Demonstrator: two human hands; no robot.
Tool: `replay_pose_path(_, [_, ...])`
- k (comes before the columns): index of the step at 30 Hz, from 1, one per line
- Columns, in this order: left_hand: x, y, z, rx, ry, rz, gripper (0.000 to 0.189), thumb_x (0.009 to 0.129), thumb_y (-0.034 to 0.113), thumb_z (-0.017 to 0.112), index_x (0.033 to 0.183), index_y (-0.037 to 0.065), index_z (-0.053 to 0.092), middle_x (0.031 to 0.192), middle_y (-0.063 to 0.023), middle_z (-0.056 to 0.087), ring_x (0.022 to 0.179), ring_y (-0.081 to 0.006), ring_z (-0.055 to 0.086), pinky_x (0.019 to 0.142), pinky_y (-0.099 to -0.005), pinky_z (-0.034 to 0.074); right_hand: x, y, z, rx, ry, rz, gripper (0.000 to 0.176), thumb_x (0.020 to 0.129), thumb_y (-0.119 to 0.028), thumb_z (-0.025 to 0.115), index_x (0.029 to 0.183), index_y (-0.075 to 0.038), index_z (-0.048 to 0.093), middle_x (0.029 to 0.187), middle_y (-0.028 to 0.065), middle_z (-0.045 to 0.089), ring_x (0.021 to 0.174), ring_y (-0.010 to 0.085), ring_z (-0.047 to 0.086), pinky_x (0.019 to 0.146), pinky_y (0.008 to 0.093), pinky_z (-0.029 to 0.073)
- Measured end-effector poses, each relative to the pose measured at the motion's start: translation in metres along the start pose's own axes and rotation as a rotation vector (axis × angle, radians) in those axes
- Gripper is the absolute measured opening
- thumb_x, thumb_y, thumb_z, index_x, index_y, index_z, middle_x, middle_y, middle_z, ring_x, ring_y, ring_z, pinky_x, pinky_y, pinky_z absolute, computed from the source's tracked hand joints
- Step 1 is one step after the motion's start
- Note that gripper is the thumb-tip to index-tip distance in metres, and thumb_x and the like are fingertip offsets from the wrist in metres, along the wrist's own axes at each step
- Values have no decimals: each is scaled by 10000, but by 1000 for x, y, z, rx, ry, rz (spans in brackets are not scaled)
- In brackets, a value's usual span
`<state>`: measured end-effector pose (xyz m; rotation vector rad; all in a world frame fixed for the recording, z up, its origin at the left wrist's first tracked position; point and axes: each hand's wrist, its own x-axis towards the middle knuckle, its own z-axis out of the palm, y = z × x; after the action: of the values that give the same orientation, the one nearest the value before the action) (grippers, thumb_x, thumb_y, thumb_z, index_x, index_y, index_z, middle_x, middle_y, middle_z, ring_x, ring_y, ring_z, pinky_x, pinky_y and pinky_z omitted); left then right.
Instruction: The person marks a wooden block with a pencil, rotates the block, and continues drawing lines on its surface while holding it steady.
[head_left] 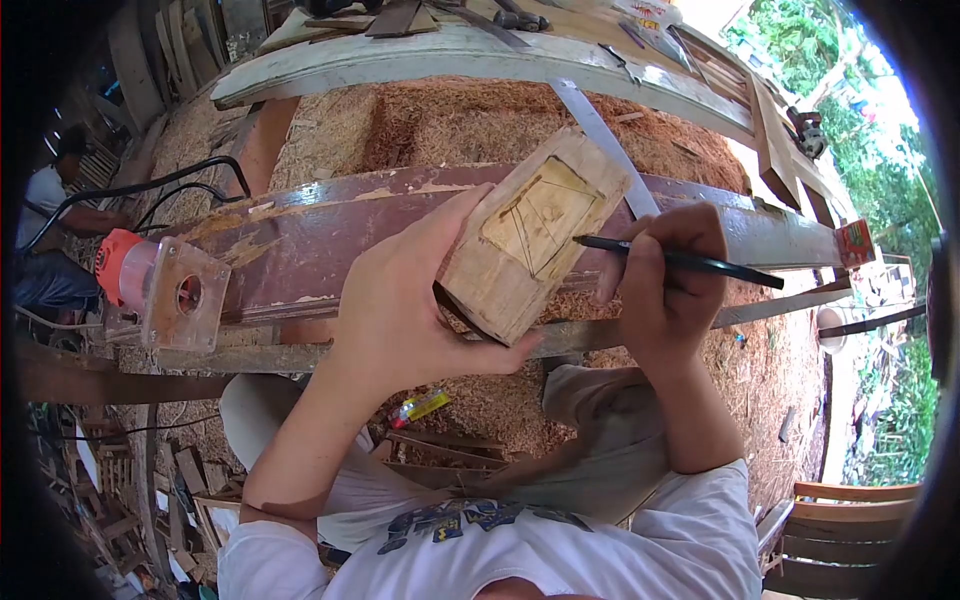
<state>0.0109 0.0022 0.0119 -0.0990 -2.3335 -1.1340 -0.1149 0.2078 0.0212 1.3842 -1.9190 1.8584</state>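
Note:
My left hand point(405, 290) grips a pale wooden block point(490, 285) from its left side and lower end, holding it tilted above the plank. On the block's upper face are a dark outlined rectangle and slanting lines drawn inside it. A dark pencil-like marker point(690, 262) is pinched in my right hand point(668, 290), its tip at the right edge of the drawn outline. Behind the block a metal ruler point(600, 140) slants across the plank, its lower end near my right hand.
A maroon-painted plank point(290, 255) spans in front of me. On its left stands a red router point(135, 275) with a clear base. Beyond is a whitish beam point(430, 62) with tools. Wood shavings point(450, 120) cover the ground. Another person point(60, 220) sits at far left.

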Motion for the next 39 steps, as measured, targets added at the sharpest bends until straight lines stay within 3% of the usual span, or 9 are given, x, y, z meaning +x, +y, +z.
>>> replay_pose_path(5, [1,0,-1,8,1,-6,1021,569,275,966,1468,5,566,1290,-172,725,1170,-277,733,1032,-376,538,-4,1,-2,-66,-81,-65,50,1065,-1,497,1074,-2,447,817,109,585,572,100,576,522,243,478])
replay_pose_path(11, [1,-1,0,-1,-5,-9,1018,572,273,966,1467,-2,567,1302,-172,722,1184,-274,727,1042,-375,533,1,2,0,14,51,22,64,1059,9,504,1093,-2,451,815,103,587,565,104,572,511,242,476])
replay_pose_path(14, [0,-1,-1,-4,-10,-21,1021,575,276,967,1470,-5,565,1309,-173,720,1191,-275,724,1046,-376,531,-3,1,-2,-60,-62,-55,60,1062,4,499,1095,-5,449,815,105,594,562,106,569,516,245,480])
replay_pose_path(16, [0,-1,-1,8,-1,-4,1029,571,281,969,1473,-4,564,1309,-174,721,1191,-278,724,1046,-381,533,2,-3,4,-11,49,22,53,1063,-2,494,1084,-8,446,813,101,594,561,105,567,517,247,480])
replay_pose_path(20, [0,-3,0,23,17,4,1033,568,285,969,1474,-2,564,1312,-179,720,1196,-284,723,1044,-388,536,5,0,1,102,62,81,49,1061,-5,492,1076,-8,446,819,102,598,561,100,564,517,249,482])
replay_pose_path(22, [1,-2,0,28,31,44,1005,611,435,970,1437,21,577,1245,-179,729,1099,-366,737,945,-424,588,-1,2,-2,-46,-10,-30,49,1063,-11,496,1074,-12,448,808,96,597,562,97,562,517,245,477])
replay_pose_path(25, [1,-5,2,47,47,67,1002,614,437,968,1438,23,576,1245,-178,730,1102,-363,737,947,-423,589,5,-2,4,30,79,63,49,1064,-16,499,1072,-18,452,793,88,594,564,94,560,520,241,471])
replay_pose_path(31, [1,1,-2,-16,-19,-13,1033,575,293,966,1478,2,557,1301,-185,722,1194,-297,726,1043,-392,539,2,3,-1,0,21,9,37,1068,-15,494,1063,-22,458,763,77,585,558,93,555,511,241,464])
replay_pose_path(39, [0,1,-2,11,-18,-22,1047,571,297,971,1483,-3,554,1306,-174,722,1195,-273,722,1051,-378,529,5,4,-3,11,56,44,37,1069,-6,487,1075,-26,455,783,98,603,555,103,561,508,245,465])
